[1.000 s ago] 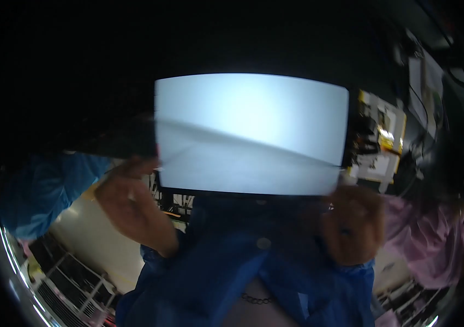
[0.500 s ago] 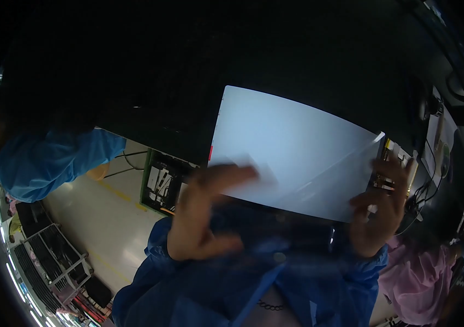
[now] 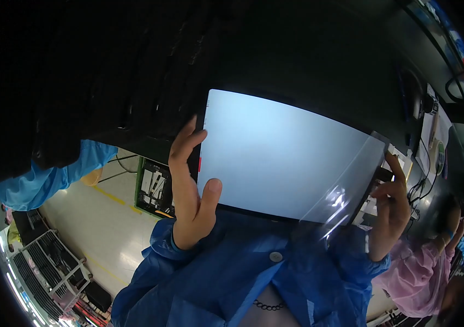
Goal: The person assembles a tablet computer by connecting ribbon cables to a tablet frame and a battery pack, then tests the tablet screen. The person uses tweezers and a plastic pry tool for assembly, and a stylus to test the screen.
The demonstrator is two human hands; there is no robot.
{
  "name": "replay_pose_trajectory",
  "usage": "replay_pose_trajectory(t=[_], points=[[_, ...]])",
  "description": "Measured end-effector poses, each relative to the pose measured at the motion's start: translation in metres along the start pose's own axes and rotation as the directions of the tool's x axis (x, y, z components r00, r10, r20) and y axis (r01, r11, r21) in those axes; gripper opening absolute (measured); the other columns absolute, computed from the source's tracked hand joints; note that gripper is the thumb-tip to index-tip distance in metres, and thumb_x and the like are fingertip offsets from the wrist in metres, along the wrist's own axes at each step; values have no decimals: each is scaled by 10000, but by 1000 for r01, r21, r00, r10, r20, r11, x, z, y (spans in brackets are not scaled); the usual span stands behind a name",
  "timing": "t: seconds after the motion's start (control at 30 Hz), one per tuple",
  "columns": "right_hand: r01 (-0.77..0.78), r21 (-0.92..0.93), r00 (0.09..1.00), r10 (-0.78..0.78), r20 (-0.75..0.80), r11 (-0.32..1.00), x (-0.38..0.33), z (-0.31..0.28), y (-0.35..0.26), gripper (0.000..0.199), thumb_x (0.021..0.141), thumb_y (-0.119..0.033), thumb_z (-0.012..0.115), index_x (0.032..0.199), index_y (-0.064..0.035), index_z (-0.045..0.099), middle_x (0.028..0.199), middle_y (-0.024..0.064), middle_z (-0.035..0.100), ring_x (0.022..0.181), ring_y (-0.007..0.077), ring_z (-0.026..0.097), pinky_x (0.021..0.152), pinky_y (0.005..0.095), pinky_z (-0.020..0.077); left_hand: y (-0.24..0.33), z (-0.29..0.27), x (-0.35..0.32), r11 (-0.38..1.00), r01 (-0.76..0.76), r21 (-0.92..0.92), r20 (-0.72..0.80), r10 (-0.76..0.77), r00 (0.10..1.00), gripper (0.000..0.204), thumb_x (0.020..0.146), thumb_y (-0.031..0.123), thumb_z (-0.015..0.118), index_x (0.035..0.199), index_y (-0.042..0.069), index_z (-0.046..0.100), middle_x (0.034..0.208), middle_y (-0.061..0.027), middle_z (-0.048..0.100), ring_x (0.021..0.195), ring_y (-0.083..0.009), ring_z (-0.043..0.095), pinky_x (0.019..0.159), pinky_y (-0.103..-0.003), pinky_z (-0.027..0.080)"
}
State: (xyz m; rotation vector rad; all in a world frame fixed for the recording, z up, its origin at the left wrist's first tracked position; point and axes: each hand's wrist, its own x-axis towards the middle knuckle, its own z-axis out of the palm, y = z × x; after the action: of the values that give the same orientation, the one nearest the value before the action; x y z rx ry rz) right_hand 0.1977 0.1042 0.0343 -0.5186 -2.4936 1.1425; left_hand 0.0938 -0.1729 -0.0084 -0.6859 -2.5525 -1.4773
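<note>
A flat display panel (image 3: pixel 286 155), its face glowing plain white inside a thin black border, is tilted in front of my chest. My left hand (image 3: pixel 191 191) grips its left edge, thumb on the front near the lower corner and fingers along the side. At the right edge my right hand (image 3: pixel 391 207) has bent fingers against the panel's side; their exact hold is partly hidden. A clear plastic film (image 3: pixel 333 210) lies over the panel's right part and sticks out past the lower right edge, catching reflections. A small red mark shows on the left border.
A green-edged bin (image 3: pixel 140 185) with white and black parts stands at lower left. A co-worker's blue sleeve (image 3: pixel 57 174) is at far left, another person in pink (image 3: pixel 414 278) at lower right. Cables (image 3: pixel 421 188), papers and a tape roll (image 3: pixel 437 155) lie at right. A metal rack (image 3: pixel 52 272) stands below left.
My left hand has moved from in front of the panel up and left onto its left edge. The right hand has closed in on the right edge. The film now bulges past the lower right.
</note>
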Motion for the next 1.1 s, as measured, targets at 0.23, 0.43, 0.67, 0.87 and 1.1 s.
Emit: replay_pose_trajectory(t=[0.23,0.43,0.67,0.87,1.1], points=[[51,40,998,-50,-22,998,6,3,-1,138,814,-104,514,709,-73,599,1264,190,528,1211,310,474,1018,476,329,-2,-1,2,992,2,-124,-65,-10,998,541,893,242,431,1337,-22,271,1371,-240,329,1292,-337,316,1072,-419,221],[186,-234,982,-190,6,954,14,-7,-13,166,820,-178,521,860,-71,641,1351,175,430,1244,309,435,989,459,388,8,-19,12,935,-212,284,96,192,977,486,869,257,560,1299,56,458,1289,-162,500,1114,-327,525,926,-376,438],[218,110,964,-231,132,970,36,30,-48,259,822,-209,541,978,-20,624,1270,182,487,928,207,586,710,285,462,63,6,35,733,-670,-117,197,678,708,653,620,179,780,1162,475,567,1341,-95,470,1213,-284,456,990,-486,401],[100,322,971,-163,174,941,36,58,-47,444,813,-23,561,1249,-26,480,1306,158,465,1027,234,583,828,328,491,68,3,89,657,-736,-165,412,724,553,316,617,132,728,911,199,631,1222,7,566,1171,-202,500,1062,-549,282],[68,359,962,-156,223,931,12,43,-34,499,827,13,530,1309,9,402,1296,171,485,1079,253,568,908,338,455,49,7,101,629,-773,-86,610,646,458,514,663,-41,601,1047,296,652,1252,-34,528,1251,-237,413,1087,-546,207]])
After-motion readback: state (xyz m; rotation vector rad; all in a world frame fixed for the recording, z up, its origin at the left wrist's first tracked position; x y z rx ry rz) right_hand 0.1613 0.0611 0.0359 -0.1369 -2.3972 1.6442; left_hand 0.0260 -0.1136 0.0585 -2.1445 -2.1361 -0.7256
